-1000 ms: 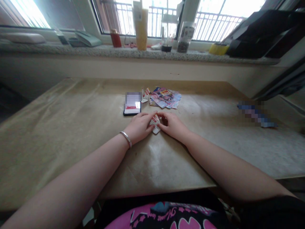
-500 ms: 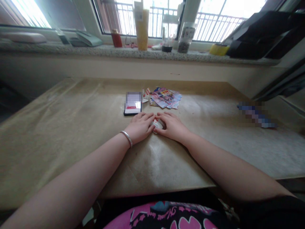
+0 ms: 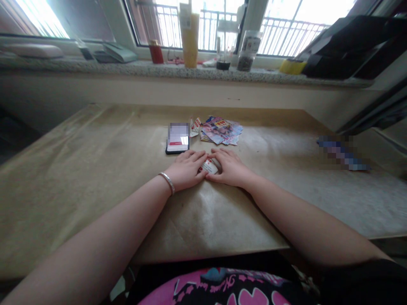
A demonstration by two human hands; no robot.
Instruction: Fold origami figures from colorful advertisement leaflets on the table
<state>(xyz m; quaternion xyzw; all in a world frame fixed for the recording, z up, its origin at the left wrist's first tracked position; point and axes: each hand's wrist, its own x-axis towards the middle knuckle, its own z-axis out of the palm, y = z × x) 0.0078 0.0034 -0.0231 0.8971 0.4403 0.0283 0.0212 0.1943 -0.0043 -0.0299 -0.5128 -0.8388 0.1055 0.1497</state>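
Observation:
A small white folded paper [image 3: 210, 166] with red printing lies on the table in front of me. My left hand [image 3: 188, 168] covers its left side, the fingers slanting over it and the thumb at its near edge. From the other side my right hand [image 3: 230, 167] curves round the paper, its fingertips on the far edge and its thumb on the near one. Both hands hold the paper against the tabletop, their fingertips almost meeting. Part of the paper is hidden under the fingers. A silver bangle circles the left wrist.
Beyond my left hand lies a phone [image 3: 178, 140], its screen partly blurred. Beside it stands another folded white paper piece [image 3: 195, 127], then a fanned pile of colourful printed papers [image 3: 221, 130]. A blurred bluish strip [image 3: 345, 154] lies far right. Bottles and jars line the windowsill [image 3: 203, 73].
My left hand has shifted slightly to uncover more of the folded paper between the hands. The right hand has hardly moved.

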